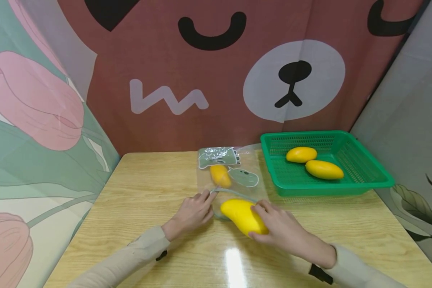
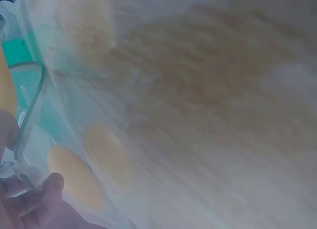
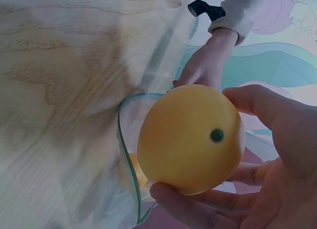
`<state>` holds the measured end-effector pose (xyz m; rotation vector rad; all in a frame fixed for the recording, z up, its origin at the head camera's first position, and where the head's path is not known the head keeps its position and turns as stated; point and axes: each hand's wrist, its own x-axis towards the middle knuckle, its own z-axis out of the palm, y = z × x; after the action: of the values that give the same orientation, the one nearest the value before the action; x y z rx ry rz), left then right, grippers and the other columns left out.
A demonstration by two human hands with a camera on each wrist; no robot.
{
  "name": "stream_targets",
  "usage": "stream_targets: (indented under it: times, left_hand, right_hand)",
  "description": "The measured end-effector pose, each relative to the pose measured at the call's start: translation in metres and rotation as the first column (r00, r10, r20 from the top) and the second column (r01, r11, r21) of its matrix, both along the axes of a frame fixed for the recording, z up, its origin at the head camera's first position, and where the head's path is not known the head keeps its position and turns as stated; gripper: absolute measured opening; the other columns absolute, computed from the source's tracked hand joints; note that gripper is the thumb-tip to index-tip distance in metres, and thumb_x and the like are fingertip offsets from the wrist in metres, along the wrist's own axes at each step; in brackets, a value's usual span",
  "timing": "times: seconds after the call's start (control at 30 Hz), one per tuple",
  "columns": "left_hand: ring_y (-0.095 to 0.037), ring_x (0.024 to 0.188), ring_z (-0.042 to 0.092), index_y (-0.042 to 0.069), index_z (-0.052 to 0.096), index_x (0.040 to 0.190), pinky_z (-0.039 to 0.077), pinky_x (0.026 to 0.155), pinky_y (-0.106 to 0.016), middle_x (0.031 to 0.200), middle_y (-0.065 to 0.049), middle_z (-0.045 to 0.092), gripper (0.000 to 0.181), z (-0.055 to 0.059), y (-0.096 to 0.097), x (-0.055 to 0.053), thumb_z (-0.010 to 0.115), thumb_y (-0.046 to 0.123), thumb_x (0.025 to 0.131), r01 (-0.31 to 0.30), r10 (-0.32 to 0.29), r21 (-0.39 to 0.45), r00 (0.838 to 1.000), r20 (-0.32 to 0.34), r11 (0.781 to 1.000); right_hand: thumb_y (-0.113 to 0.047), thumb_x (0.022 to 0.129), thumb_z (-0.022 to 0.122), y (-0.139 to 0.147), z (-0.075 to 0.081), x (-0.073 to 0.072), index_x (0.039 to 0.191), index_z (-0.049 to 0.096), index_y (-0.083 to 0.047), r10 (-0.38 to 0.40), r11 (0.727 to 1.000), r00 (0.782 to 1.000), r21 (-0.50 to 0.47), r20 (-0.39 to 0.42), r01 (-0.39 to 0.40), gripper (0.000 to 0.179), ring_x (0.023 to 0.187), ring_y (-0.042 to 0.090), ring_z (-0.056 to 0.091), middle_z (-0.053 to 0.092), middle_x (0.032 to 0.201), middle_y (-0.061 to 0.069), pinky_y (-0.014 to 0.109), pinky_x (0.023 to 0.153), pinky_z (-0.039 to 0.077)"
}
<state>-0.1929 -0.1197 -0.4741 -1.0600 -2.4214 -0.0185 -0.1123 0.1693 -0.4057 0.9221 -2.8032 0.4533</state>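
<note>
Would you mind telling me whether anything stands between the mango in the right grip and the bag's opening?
Nothing visible does: the left grip holds the bag open, its mouth faces the held mango, and another mango lies deeper inside.

The person has long sleeves in a pale cream colour. The left sleeve (image 1: 124, 258) is at the near left, and the right sleeve (image 1: 363, 270) is at the near right. The left cuff (image 1: 160, 236) and the right cuff (image 1: 341, 258) stop at the wrists. The left sleeve has little wrinkles. Both the left hand (image 1: 193, 211) and the right hand (image 1: 284, 229) are bare. A small black piece (image 1: 161, 255) pokes out by the left cuff, and a black strip (image 1: 321, 274) sits by the right cuff. The right wrist view shows the left one looking bent, with a chunky end.
</note>
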Motion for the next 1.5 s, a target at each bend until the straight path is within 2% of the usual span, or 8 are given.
stream_targets:
  times: [0.47, 1.07, 1.37, 1.5]
  left_hand:
    - [-0.010, 0.053, 0.041, 0.008, 0.051, 0.132, 0.024, 0.037, -0.017, 0.084, -0.002, 0.046, 0.048, 0.000, 0.001, 0.000, 0.059, 0.019, 0.087, 0.009, -0.009, 0.006, 1.000, -0.020, 1.000]
    - [-0.010, 0.052, 0.039, 0.008, 0.051, 0.131, 0.023, 0.037, -0.017, 0.082, -0.002, 0.044, 0.046, 0.000, 0.002, 0.000, 0.059, 0.019, 0.087, 0.015, -0.015, 0.004, 0.999, -0.031, 1.000]
    - [-0.010, 0.053, 0.040, 0.009, 0.051, 0.129, 0.024, 0.037, -0.017, 0.083, -0.002, 0.044, 0.044, 0.001, 0.001, 0.001, 0.058, 0.019, 0.088, 0.008, -0.009, -0.005, 1.000, -0.022, 1.000]
    - [-0.010, 0.053, 0.040, 0.008, 0.051, 0.131, 0.024, 0.037, -0.017, 0.083, -0.002, 0.044, 0.046, 0.001, 0.001, 0.000, 0.059, 0.020, 0.088, 0.010, -0.010, -0.003, 1.000, -0.028, 1.000]
  right_hand:
    - [-0.043, 0.077, 0.080, -0.006, -0.012, -0.005, 0.116, 0.061, -0.004, -0.025, 1.000, 0.998, 0.011, -0.054, 0.025, 0.060, 0.076, 0.018, 0.057, 0.059, 0.108, 0.011, 0.024, 0.049, 0.041]
    - [-0.047, 0.077, 0.080, -0.014, -0.022, -0.005, 0.116, 0.060, -0.002, -0.040, 0.997, 0.992, 0.059, -0.118, 0.047, 0.062, 0.077, 0.024, 0.061, 0.059, 0.107, 0.016, 0.027, 0.046, 0.047]
    - [-0.047, 0.075, 0.081, -0.017, -0.029, -0.004, 0.108, 0.061, -0.002, -0.038, 0.997, 0.993, 0.062, -0.111, 0.045, 0.059, 0.064, 0.014, 0.046, 0.054, 0.095, 0.011, 0.018, 0.042, 0.034]
    - [-0.048, 0.075, 0.081, -0.018, -0.032, -0.005, 0.107, 0.061, -0.002, -0.041, 0.997, 0.994, 0.062, -0.101, 0.047, 0.060, 0.063, 0.013, 0.043, 0.051, 0.095, 0.010, 0.017, 0.041, 0.033]
